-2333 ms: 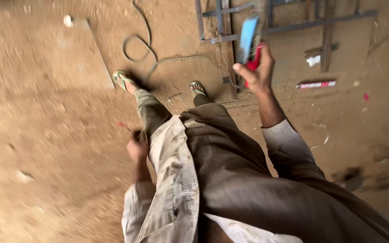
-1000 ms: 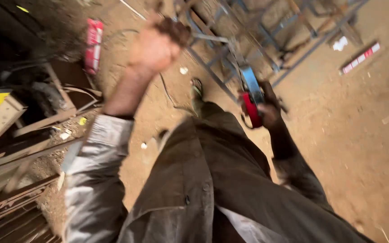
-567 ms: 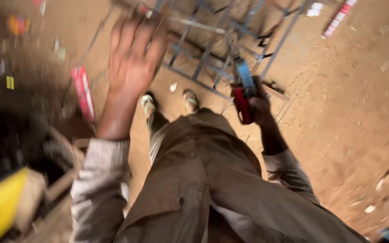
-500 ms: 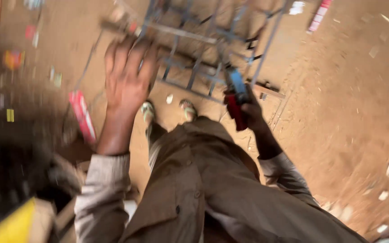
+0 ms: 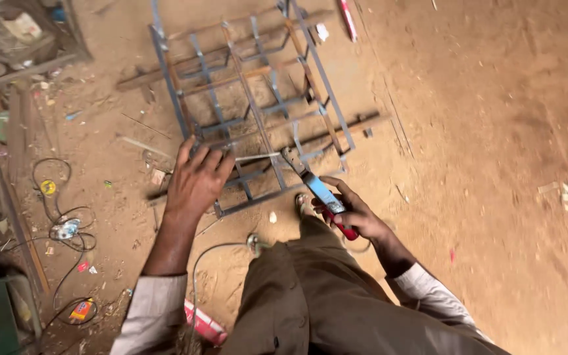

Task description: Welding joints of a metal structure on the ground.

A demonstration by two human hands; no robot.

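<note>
Our left hand [image 5: 195,181] lies flat with spread fingers on the near corner of the metal grille frame [image 5: 258,105], a little left of the middle of the picture, and it closes on nothing. Our right hand [image 5: 353,217], just below the centre, is clamped on the red handle of the electrode holder [image 5: 317,190], whose blue-grey jaw end points up and left. From this end a thin welding rod [image 5: 258,156] runs almost level toward the left hand, and its tip touches or nearly touches a bar of the frame; we cannot tell which.

To do this step well, we judge that the left hand should press the frame firmly but stay away from the rod tip, and the right hand should keep the rod steady at the joint.

The frame lies flat on the sandy floor [image 5: 494,164] in the upper middle of the picture. It is made of grey flat bars that cross in a grid, and it rests on rusty bars underneath. A cable [image 5: 205,263] curves beside our trousers [image 5: 310,302], and loose wires [image 5: 57,217] lie at the left edge.
</note>
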